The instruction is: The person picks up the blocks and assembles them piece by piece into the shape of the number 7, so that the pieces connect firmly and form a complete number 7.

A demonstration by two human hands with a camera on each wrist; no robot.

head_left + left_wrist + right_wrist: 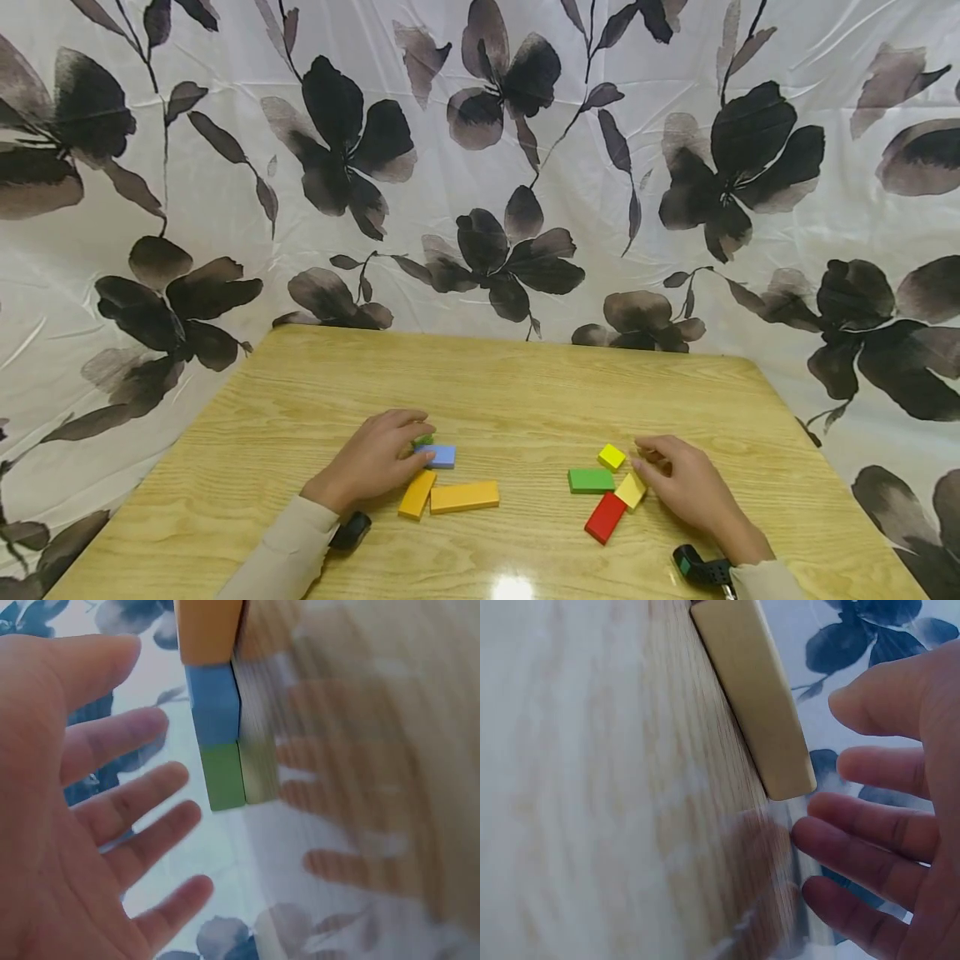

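My left hand [378, 457] hovers over the left group of blocks, its fingers spread and holding nothing. Beside it lie a blue block [444, 457], a partly hidden green block [425, 439], a short orange block [417, 495] and a longer orange block [465, 497]. In the left wrist view, a gap separates the fingertips from the blue block [215, 705]. My right hand [686, 482], fingers loosely bent, is just right of a pale yellow block [631, 492]. That group also has a bright yellow block [612, 457], a green block [591, 481] and a red block [606, 518].
The blocks lie on a wood-grain table [525, 392] with a glossy top. Behind it hangs a floral cloth [420, 308]. Bare tabletop separates the two groups. Black devices are strapped at the left wrist [350, 531] and right wrist [701, 568].
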